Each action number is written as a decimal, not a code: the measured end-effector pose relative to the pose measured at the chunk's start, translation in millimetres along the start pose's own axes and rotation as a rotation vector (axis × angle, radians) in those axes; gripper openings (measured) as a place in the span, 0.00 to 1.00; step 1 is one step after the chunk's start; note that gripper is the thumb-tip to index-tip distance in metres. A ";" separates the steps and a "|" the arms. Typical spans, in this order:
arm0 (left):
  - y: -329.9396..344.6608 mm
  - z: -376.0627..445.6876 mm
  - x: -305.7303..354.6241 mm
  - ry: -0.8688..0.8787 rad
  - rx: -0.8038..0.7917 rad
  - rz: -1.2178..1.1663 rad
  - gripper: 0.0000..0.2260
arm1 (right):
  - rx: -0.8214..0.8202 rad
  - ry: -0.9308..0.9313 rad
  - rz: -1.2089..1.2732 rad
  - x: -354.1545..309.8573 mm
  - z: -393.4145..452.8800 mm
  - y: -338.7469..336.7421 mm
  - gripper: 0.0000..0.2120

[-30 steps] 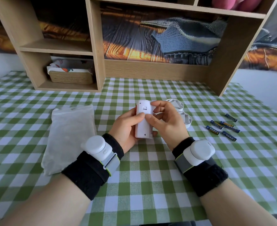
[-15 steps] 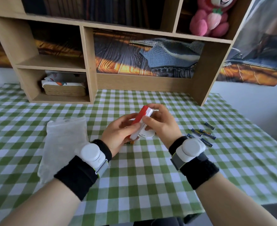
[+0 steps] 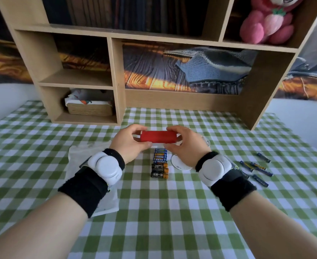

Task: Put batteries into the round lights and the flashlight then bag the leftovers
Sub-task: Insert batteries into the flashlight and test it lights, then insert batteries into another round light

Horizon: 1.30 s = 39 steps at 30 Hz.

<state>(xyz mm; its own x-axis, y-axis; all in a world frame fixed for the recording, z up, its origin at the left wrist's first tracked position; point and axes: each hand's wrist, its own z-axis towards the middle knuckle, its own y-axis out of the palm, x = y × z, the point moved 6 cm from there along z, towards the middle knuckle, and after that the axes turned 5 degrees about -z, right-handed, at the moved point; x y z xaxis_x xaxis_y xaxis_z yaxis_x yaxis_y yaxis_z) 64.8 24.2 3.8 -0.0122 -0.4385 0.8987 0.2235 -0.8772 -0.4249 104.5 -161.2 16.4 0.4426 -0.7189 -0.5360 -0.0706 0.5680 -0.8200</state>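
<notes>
I hold the flashlight [image 3: 157, 136] level above the table, its red side facing me and a white edge below. My left hand [image 3: 129, 143] grips its left end and my right hand [image 3: 186, 144] grips its right end. Under it lie a pack of blue batteries [image 3: 160, 156] and two black-and-orange batteries [image 3: 159, 171]. A white round light [image 3: 180, 163] lies on the cloth below my right hand, with another partly hidden behind that hand. Several loose slim blue batteries [image 3: 254, 168] lie to the right. A clear plastic bag [image 3: 83, 152] lies under my left forearm.
The green checked tablecloth [image 3: 154, 212] covers the table. A wooden shelf unit [image 3: 116, 86] stands at the back, holding a woven basket [image 3: 89, 107] and a pink plush toy [image 3: 268, 21].
The flashlight has turned from upright with its white face toward me to lying level with its red side toward me. The view has tilted upward. Batteries under the flashlight have come into sight.
</notes>
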 end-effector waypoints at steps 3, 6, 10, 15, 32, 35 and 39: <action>-2.5 23.9 -8.3 -0.028 0.026 0.025 0.23 | -0.037 0.002 -0.044 -1.7 31.6 5.8 0.23; -3.6 59.4 -18.6 -0.078 0.041 0.056 0.25 | -0.075 0.008 -0.107 1.9 73.5 14.2 0.23; 4.1 90.1 -27.4 -0.115 0.036 0.080 0.25 | -0.036 0.085 -0.081 14.7 112.2 21.1 0.21; 16.0 110.4 -36.0 -0.150 0.102 0.074 0.16 | 0.022 0.195 0.004 35.1 153.9 42.1 0.20; 25.6 128.2 -53.8 -0.163 0.135 0.216 0.20 | -0.043 0.270 0.155 41.8 169.4 74.5 0.16; 23.5 126.7 -50.5 -0.174 0.111 0.231 0.20 | -0.065 0.267 0.159 37.9 161.9 72.1 0.16; 19.6 112.1 -38.7 -0.174 0.117 0.211 0.19 | -0.055 0.289 0.187 32.5 142.9 56.3 0.16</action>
<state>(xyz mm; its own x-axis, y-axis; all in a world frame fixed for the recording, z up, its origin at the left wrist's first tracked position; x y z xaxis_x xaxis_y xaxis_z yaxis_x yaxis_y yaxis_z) 178.8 46.0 -27.1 0.2117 -0.5600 0.8010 0.3139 -0.7372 -0.5984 242.6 -95.4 -18.5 0.1464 -0.6928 -0.7061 -0.1786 0.6835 -0.7077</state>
